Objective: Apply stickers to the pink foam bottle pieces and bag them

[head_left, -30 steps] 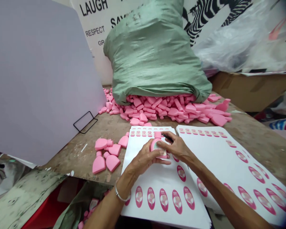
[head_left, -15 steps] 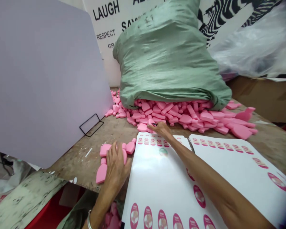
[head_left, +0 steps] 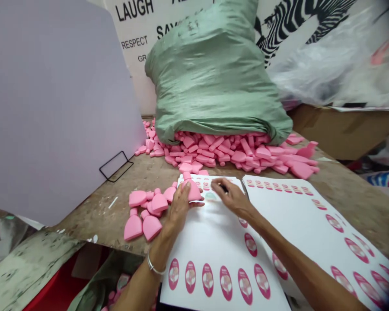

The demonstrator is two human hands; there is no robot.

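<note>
My left hand [head_left: 180, 202] grips a small pink plastic bottle [head_left: 193, 191] over the upper left of a white sticker sheet [head_left: 197, 237]. The bottle's flat, widening body faces up. To its right, my right hand [head_left: 231, 196] hovers over the same sheet, fingers curled together around something small and dark that I cannot make out. Small heart stickers [head_left: 206, 185] line the sheet's far edge, and oval pink stickers [head_left: 208, 279] run along its near edge. Left of my left hand, several loose pink bottles [head_left: 152, 226] lie on the table.
A green sack [head_left: 210, 82] stands at the back, with a heap of pink bottles [head_left: 236, 155] spilling from under it. Another sticker sheet stack [head_left: 288, 216] lies at right. A pale panel [head_left: 61, 112] rises at left by a black wire stand [head_left: 116, 166]. Behind right is a cardboard box [head_left: 337, 127].
My left hand has moved right from the loose bottles and now holds one up. My right hand has drawn back from the heap to above the sheet. The view has shifted slightly.
</note>
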